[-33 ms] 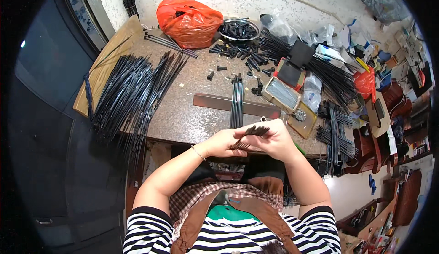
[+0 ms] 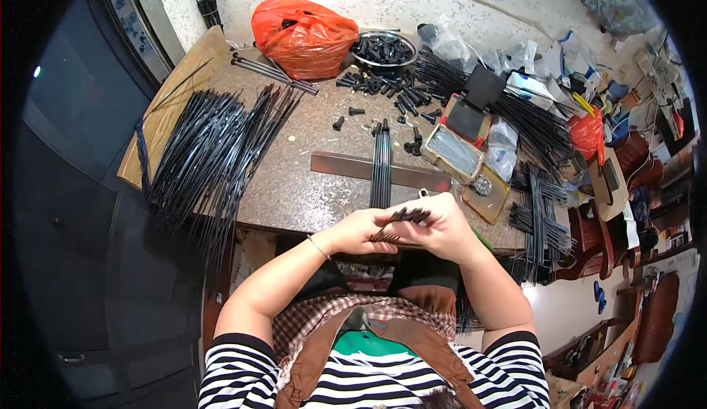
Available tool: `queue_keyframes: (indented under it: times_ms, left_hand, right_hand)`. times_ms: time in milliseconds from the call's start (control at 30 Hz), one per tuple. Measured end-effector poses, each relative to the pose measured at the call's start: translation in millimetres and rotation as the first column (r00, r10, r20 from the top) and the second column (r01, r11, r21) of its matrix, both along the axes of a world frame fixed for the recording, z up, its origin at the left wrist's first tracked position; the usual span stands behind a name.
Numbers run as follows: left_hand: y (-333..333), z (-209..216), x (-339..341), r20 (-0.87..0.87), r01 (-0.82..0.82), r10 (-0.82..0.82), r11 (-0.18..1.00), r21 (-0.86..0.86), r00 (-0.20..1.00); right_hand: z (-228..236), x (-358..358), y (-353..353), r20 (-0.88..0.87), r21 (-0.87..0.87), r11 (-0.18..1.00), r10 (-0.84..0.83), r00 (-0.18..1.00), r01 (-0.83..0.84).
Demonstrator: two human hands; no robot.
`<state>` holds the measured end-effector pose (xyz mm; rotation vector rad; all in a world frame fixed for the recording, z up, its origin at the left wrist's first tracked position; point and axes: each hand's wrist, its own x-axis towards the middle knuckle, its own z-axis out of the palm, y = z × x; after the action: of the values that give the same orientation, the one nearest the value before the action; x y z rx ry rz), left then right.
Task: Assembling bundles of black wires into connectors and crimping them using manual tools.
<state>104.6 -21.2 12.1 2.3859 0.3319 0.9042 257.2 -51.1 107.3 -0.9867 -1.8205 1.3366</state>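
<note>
Speckled brown stone-look tabletop [image 2: 291, 188] here, with a big fan of long, thin black rods [image 2: 206, 147] hanging off its near edge on the left, plus a flat brownish metal bar [image 2: 335, 164] with a slim black rod bundle [image 2: 381, 160] lying across it. At the near edge, the bare left hand [image 2: 359, 232] and bare right hand [image 2: 448, 226] have fingers curled in, pinching a bunch of dark rod ends [image 2: 410, 216].
</note>
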Motion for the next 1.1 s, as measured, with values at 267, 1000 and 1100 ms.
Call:
queue_keyframes:
  times_ms: [267, 1000, 1100]
  left_hand:
    - [-10, 78, -4, 0.122, 0.124, -0.090, 0.941, -0.314, 0.988]
    - [-4, 77, -3, 0.240, 0.064, 0.058, 0.880, -0.471, 0.969]
    - [2, 79, 0, 0.262, 0.027, 0.091, 0.911, -0.413, 0.961]
  right_hand:
    - [16, 2, 9, 0.272, 0.372, 0.886, 0.182, 0.945, -0.277]
    - [-15, 43, 40, -0.056, 0.421, 0.815, -0.416, 0.908, 0.400]
    - [3, 26, -4, 0.052, 0.705, 0.683, -0.320, 0.946, 0.192]
